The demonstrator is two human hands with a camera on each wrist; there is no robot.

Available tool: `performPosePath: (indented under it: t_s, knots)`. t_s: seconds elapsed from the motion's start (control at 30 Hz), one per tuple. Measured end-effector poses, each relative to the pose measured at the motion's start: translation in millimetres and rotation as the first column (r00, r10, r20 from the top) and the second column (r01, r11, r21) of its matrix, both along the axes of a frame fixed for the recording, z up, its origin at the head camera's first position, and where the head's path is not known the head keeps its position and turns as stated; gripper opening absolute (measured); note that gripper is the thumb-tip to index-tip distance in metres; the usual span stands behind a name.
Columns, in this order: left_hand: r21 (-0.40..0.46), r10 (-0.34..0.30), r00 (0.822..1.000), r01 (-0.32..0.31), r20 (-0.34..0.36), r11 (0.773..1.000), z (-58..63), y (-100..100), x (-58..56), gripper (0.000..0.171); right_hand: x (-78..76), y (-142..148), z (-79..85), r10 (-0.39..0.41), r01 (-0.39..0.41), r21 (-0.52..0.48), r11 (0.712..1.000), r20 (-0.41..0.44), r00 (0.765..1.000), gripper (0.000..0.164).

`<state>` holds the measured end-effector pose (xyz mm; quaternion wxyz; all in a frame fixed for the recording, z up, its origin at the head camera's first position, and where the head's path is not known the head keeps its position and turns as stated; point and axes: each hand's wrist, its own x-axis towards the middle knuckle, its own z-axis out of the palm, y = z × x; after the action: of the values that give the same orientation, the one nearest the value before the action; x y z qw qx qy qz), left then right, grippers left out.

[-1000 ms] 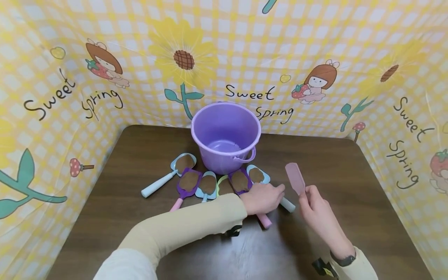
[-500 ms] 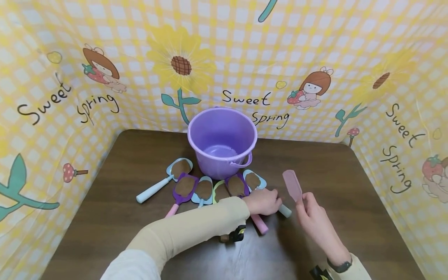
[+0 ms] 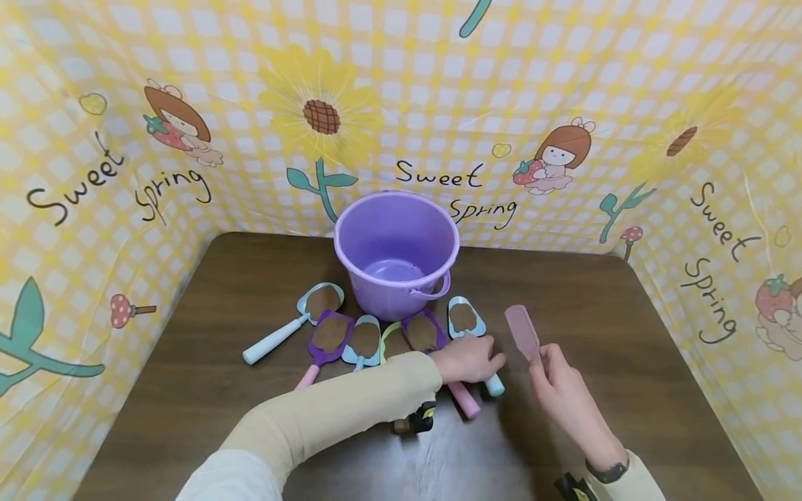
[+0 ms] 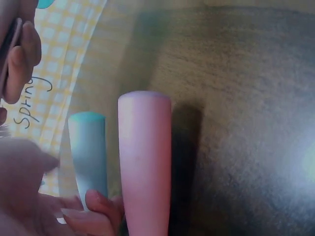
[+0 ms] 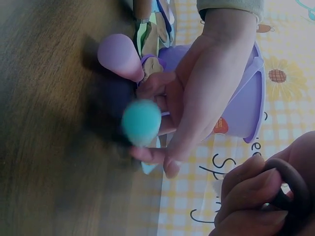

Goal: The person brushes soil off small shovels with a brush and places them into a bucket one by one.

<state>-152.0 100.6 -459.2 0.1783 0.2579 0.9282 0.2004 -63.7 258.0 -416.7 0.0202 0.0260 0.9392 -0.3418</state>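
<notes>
My left hand (image 3: pixel 466 358) reaches across and grips a light blue toy shovel (image 3: pixel 465 316) by its handle, fingers and thumb around the shaft. The shovel's blue handle end pokes out below the hand; in the left wrist view this handle (image 4: pixel 88 152) stands beside a thicker pink handle (image 4: pixel 145 162). That pink handle belongs to a purple toy shovel (image 3: pixel 422 330), partly covered by my left hand. My right hand (image 3: pixel 567 383) holds a small mauve toy shovel (image 3: pixel 522 330), flat blade up, above the table. A dark loop (image 5: pixel 290 189) shows among its fingers in the right wrist view.
A purple bucket (image 3: pixel 397 275) stands at the back of the brown table (image 3: pixel 564 292). Several shovels fan out before it, including a blue one (image 3: pixel 276 339), a second purple one (image 3: pixel 332 330) and a green one (image 3: pixel 388 341), partly under my left sleeve. Patterned cloth surrounds the table.
The light blue shovel under my left hand has turned: its head moved right and its handle end moved left. My right hand stays nearly still with the mauve shovel. The view shifted slightly.
</notes>
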Motion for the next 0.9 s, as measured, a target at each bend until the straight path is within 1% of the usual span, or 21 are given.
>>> performPosePath:
  t_s: [0.13, 0.23, 0.3, 0.4, 0.5, 0.63, 0.73, 0.83, 0.87, 0.9]
  knots:
    - [0.019, -0.01, 1.0, 0.01, -0.003, 1.0, 2.8, -4, -2.0, 0.036, -1.0, 2, -1.2, -0.002, 0.002, 0.001, 1.0, 0.002, 1.0, 0.022]
    - [0.04, -0.026, 1.0, 0.026, -0.003, 0.999, 6.0, -9, -4.8, 0.024, -1.7, 2, -1.6, -0.007, 0.007, 0.006, 1.0, 0.001, 1.0, 0.021]
    - [0.061, -0.038, 0.999, 0.037, 0.014, 0.997, 8.1, -14, -6.4, 0.017, -2.4, 1, -2.1, -0.01, 0.01, 0.03, 0.999, -0.015, 1.0, 0.023]
    - [0.09, -0.054, 0.998, 0.051, 0.027, 0.995, 10.9, -23, -7.2, 0.014, -3.9, 0, -3.3, -0.014, 0.016, 0.066, 0.998, -0.039, 0.999, 0.029]
    - [0.104, -0.059, 0.998, 0.057, 0.016, 0.993, 14.5, -33, -4.8, 0.014, -4.7, 0, -4.8, -0.012, 0.016, 0.082, 0.997, -0.049, 0.999, 0.033]
    - [0.137, -0.064, 0.998, 0.063, 0.006, 0.989, 19.1, -47, 1.7, 0.017, -4.7, 1, -7.3, -0.004, 0.009, 0.089, 0.996, -0.055, 0.998, 0.03]
    - [0.22, -0.064, 0.995, 0.047, 0.072, 0.974, 23.1, -57, 7.2, 0.02, -4.7, 2, -8.8, 0.006, 0.002, 0.105, 0.994, -0.077, 0.997, 0.024]
    - [0.269, -0.05, 0.992, 0.017, 0.117, 0.963, 27.8, -68, 11.9, 0.024, -5.2, 1, -9.5, 0.026, -0.014, 0.118, 0.993, -0.1, 0.995, 0.019]
    - [0.271, -0.043, 0.993, 0.01, 0.114, 0.963, 29.4, -71, 13.6, 0.025, -5.5, 1, -9.7, 0.037, -0.024, 0.121, 0.992, -0.108, 0.993, 0.018]
    - [0.26, -0.036, 0.996, 0.013, 0.085, 0.965, 30.3, -75, 14.9, 0.026, -5.9, 0, -9.8, 0.048, -0.033, 0.125, 0.992, -0.117, 0.992, 0.019]
